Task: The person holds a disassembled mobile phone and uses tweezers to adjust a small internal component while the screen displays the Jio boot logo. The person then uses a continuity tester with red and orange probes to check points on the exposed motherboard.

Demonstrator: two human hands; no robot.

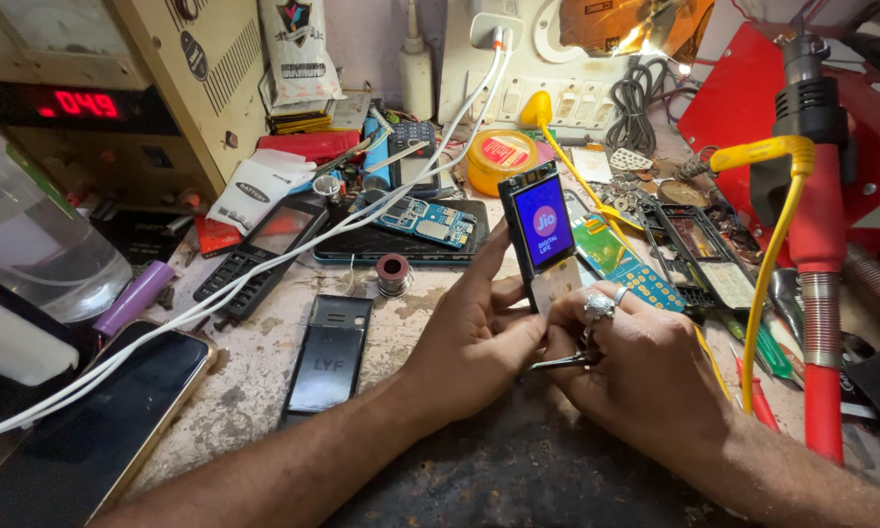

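- Left hand [479,337]: curled round the lower left edge of a small keypad phone [543,240], thumb laid along its side; the phone is grasped and kept upright above the desk [254,376], lit blue screen facing the camera.
- Right hand [640,367]: fingers bent, closed on metal tweezers [562,362] whose tips are seen between both hands, pointing left; fingertips also pressed to the phone's pale lower part. A ring is worn on one finger.
- Phone's bottom end is hidden behind the fingers, so what the tweezers touch can't be made out.
- Lower-left smartphone [108,430]: dark screen, cut off by the frame edge, crossed by a white cable [293,259] whose far end runs up to a wall plug.
- Black phone back cover [328,357] lies flat just left of the left forearm.
- Black keypad handset [259,254] and a blue circuit board [430,220] lie further back, partly under the cable.
- Solder spool [393,274] stands near the cover's top.
- Red hot-air tool [816,225] w/ yellow lead at right, its base cut off.
- Clutter behind the phone: too dense to sort.
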